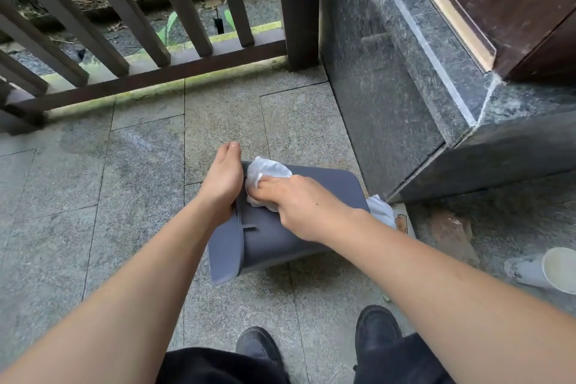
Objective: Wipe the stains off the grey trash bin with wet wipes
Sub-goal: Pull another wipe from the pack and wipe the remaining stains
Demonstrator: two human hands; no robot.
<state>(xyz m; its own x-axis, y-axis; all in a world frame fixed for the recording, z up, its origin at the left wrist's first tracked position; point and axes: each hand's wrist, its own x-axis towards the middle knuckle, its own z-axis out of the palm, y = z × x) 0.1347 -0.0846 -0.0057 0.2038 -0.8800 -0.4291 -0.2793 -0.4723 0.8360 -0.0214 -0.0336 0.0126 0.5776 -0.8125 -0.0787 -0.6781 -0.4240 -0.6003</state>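
The grey trash bin (330,193) lies tipped on its side on the stone floor at the middle of the view. My left hand (223,178) grips the bin's left edge, thumb over the top, fingers hidden behind. A crumpled white wet wipe (265,171) rests on the bin's upper face under my right hand (299,206), which presses it down with the fingers closed on it. The bin's rim (226,256) points toward me at the lower left.
A second white wipe (381,210) lies on the floor behind the bin's right corner, by a dark stone plinth (389,97). A white paper cup (558,270) lies on its side at the right. A wooden railing (149,78) stands ahead. My shoes (377,326) are below.
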